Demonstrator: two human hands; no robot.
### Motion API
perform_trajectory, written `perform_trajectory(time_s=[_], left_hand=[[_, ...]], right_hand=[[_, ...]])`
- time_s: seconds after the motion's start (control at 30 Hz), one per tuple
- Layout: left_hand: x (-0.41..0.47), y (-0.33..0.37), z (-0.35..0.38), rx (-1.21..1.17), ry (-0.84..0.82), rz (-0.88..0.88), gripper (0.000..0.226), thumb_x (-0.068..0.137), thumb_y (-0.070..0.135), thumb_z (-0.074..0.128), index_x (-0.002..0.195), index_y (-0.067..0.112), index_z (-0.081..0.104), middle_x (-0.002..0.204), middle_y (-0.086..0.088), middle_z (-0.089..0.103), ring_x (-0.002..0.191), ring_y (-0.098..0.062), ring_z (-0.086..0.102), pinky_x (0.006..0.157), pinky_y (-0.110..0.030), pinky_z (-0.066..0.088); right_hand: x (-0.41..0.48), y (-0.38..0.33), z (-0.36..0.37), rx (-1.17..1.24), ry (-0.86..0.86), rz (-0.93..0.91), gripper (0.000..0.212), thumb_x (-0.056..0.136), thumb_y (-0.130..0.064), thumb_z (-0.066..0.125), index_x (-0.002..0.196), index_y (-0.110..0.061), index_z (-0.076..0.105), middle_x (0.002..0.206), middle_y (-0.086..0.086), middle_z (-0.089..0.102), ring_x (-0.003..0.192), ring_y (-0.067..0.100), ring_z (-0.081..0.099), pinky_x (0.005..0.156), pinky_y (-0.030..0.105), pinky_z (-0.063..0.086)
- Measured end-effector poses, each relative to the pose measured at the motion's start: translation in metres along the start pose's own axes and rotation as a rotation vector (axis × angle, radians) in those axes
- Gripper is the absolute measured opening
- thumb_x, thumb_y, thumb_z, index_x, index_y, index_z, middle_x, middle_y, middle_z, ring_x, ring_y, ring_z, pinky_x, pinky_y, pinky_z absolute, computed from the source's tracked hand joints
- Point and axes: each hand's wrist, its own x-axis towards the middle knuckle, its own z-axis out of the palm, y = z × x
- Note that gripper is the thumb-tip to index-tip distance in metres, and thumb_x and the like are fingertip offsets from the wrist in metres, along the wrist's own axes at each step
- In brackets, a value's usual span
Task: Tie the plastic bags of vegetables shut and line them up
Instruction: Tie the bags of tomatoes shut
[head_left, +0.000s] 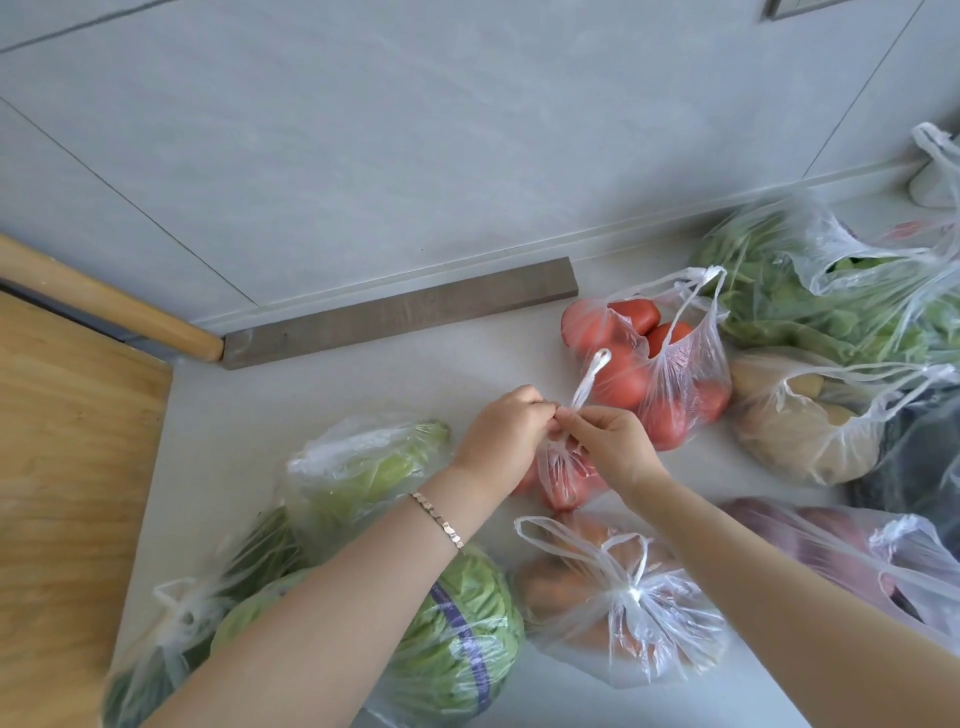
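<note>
Both hands meet over a small bag of tomatoes (563, 480).
- Left hand (501, 426), bracelet (439, 519) at the wrist: fingers curled, pinching the gathered neck of the plastic.
- Right hand (613, 441): pinches the same twist from the other side, its fingertips touching the left's.
- One handle loop (589, 379) stands free above the pinch.
- The fingers cover the spot, so it cannot be told whether a knot has formed.

Judged step: tying off this bag.
- Keep the neck twisted tight and low against the tomatoes.
- Cross the handles and draw both ends apart evenly.
- Pull slowly, because the thin film would likely stretch or tear under a jerk.
- Keep the pull on the plastic, not on the fruit.

Around the small bag, all on the pale counter (311, 395):
- Behind it, to the right: a larger tomato bag (660, 374), handles loose, mouth open.
- Just in front: a knotted bag (623, 603) of orange vegetables, likely carrots.
- To its left: a bag of pale green squash (363, 462).
- Front-left, under the left forearm: a cabbage bag (457, 634).
- Well to the right: a potato bag (810, 431), untied, with a bag of greens (831, 291) beyond it.

The bags lie scattered and no row shows yet, so lining up looks to be left.
</note>
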Motion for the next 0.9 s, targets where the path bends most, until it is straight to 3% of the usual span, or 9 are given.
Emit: perform_trajectory(time_s=[0.2, 0.3, 0.4, 0.53, 0.6, 0.67, 0.77, 0.83, 0.9], left_hand=[[0.001, 0.004, 0.004, -0.123, 0.050, -0.092, 0.020, 0.090, 0.020, 0.054, 0.092, 0.010, 0.071, 0.088, -0.008, 0.057, 0.075, -0.027, 0.058, 0.063, -0.037, 0.047], [0.005, 0.003, 0.004, -0.287, 0.018, -0.181, 0.019, 0.089, 0.017, 0.057, 0.099, 0.009, 0.071, 0.089, -0.005, 0.060, 0.081, -0.020, 0.058, 0.067, -0.023, 0.040], [0.005, 0.004, 0.003, -0.462, -0.001, -0.276, 0.020, 0.088, 0.013, 0.058, 0.101, 0.004, 0.070, 0.088, -0.005, 0.063, 0.083, -0.012, 0.055, 0.068, -0.006, 0.037], [0.003, 0.003, 0.003, -0.525, -0.049, -0.309, 0.021, 0.089, 0.017, 0.058, 0.100, 0.006, 0.071, 0.093, -0.017, 0.070, 0.087, -0.024, 0.063, 0.079, -0.024, 0.044], [0.002, 0.003, 0.002, -0.531, -0.030, -0.313, 0.020, 0.088, 0.016, 0.059, 0.100, 0.005, 0.071, 0.095, -0.015, 0.071, 0.084, -0.019, 0.062, 0.072, -0.014, 0.042], [0.000, 0.003, 0.002, -0.496, -0.010, -0.288, 0.018, 0.087, 0.014, 0.061, 0.095, 0.003, 0.072, 0.091, -0.016, 0.070, 0.083, -0.021, 0.062, 0.070, -0.014, 0.041], [-0.001, 0.002, 0.003, -0.375, -0.002, -0.226, 0.017, 0.086, 0.014, 0.061, 0.086, 0.001, 0.071, 0.084, -0.015, 0.068, 0.073, -0.018, 0.056, 0.060, -0.010, 0.033], [-0.001, 0.004, 0.002, -0.331, 0.015, -0.253, 0.018, 0.087, 0.016, 0.059, 0.083, 0.002, 0.071, 0.083, -0.013, 0.066, 0.074, -0.020, 0.055, 0.061, -0.017, 0.032], [-0.001, 0.003, 0.001, -0.311, 0.027, -0.321, 0.022, 0.088, 0.019, 0.057, 0.080, 0.003, 0.069, 0.080, -0.013, 0.065, 0.073, -0.022, 0.053, 0.065, -0.028, 0.035]], right_hand=[[-0.004, 0.009, 0.006, -0.069, 0.226, -0.085, 0.031, 0.089, -0.019, 0.057, 0.064, -0.003, 0.066, 0.055, 0.002, 0.059, 0.048, 0.005, 0.049, 0.051, 0.017, 0.041], [-0.006, 0.015, 0.012, -0.094, 0.307, -0.134, 0.034, 0.089, -0.021, 0.057, 0.069, 0.006, 0.063, 0.064, 0.022, 0.062, 0.057, 0.017, 0.050, 0.058, 0.030, 0.043], [-0.004, 0.020, 0.017, -0.116, 0.359, -0.171, 0.033, 0.088, -0.022, 0.057, 0.070, 0.004, 0.063, 0.068, 0.024, 0.064, 0.063, 0.033, 0.058, 0.065, 0.041, 0.050], [-0.003, 0.019, 0.019, -0.169, 0.380, -0.201, 0.026, 0.087, -0.021, 0.058, 0.069, -0.005, 0.068, 0.065, 0.014, 0.068, 0.068, 0.033, 0.065, 0.070, 0.050, 0.054], [-0.003, 0.018, 0.018, -0.170, 0.379, -0.202, 0.023, 0.087, -0.020, 0.059, 0.070, -0.009, 0.069, 0.065, 0.011, 0.068, 0.068, 0.031, 0.066, 0.070, 0.050, 0.054], [-0.003, 0.014, 0.019, -0.135, 0.379, -0.137, 0.020, 0.085, -0.020, 0.061, 0.070, -0.012, 0.070, 0.064, 0.009, 0.069, 0.067, 0.028, 0.066, 0.071, 0.046, 0.056], [0.001, 0.008, 0.020, 0.063, 0.389, 0.108, 0.020, 0.082, -0.019, 0.067, 0.062, -0.014, 0.069, 0.058, 0.005, 0.066, 0.054, 0.016, 0.061, 0.062, 0.030, 0.056], [0.002, 0.002, 0.019, 0.229, 0.361, 0.239, 0.014, 0.079, -0.017, 0.071, 0.069, -0.008, 0.068, 0.055, 0.004, 0.062, 0.042, 0.007, 0.055, 0.047, 0.016, 0.048], [0.001, -0.001, 0.017, 0.262, 0.300, 0.246, 0.016, 0.079, -0.015, 0.071, 0.089, -0.006, 0.062, 0.062, 0.005, 0.062, 0.042, 0.005, 0.055, 0.040, 0.012, 0.044]])
